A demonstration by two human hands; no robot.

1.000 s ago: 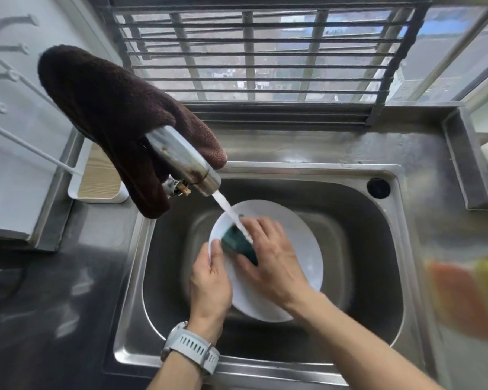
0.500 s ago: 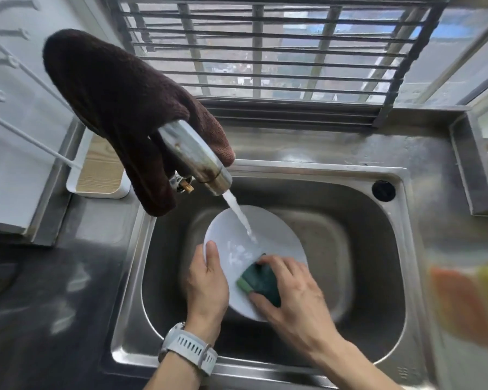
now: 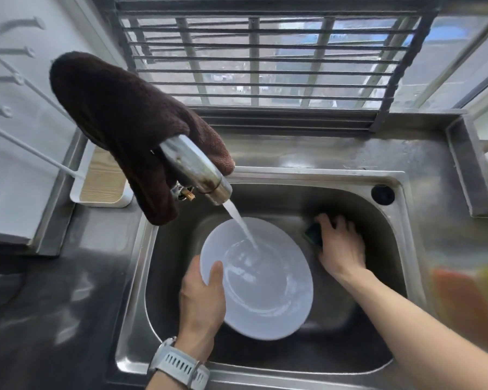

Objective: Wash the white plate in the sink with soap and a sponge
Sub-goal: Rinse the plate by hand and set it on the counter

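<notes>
The white plate (image 3: pixel 268 294) is tilted inside the steel sink (image 3: pixel 389 209). My left hand (image 3: pixel 202 302) grips its left rim, thumb on the face. Water runs from the tap (image 3: pixel 197 173) onto the upper middle of the plate. My right hand (image 3: pixel 340 246) is off the plate, to its right near the sink's back right wall, shut on the dark green sponge (image 3: pixel 313 233). Only the sponge's left end shows from under the fingers.
A brown cloth (image 3: pixel 124 119) hangs over the tap. A white tray with a wooden insert (image 3: pixel 102 184) stands left of the sink. A barred window runs along the back. A blurred orange and yellow object (image 3: pixel 473 302) lies on the right counter. An overflow hole (image 3: pixel 382 194) sits at the back right.
My right hand has lifted the sponge off the plate and carried it right, to the sink's far side. The bare plate face now takes the running water. My left hand keeps its grip.
</notes>
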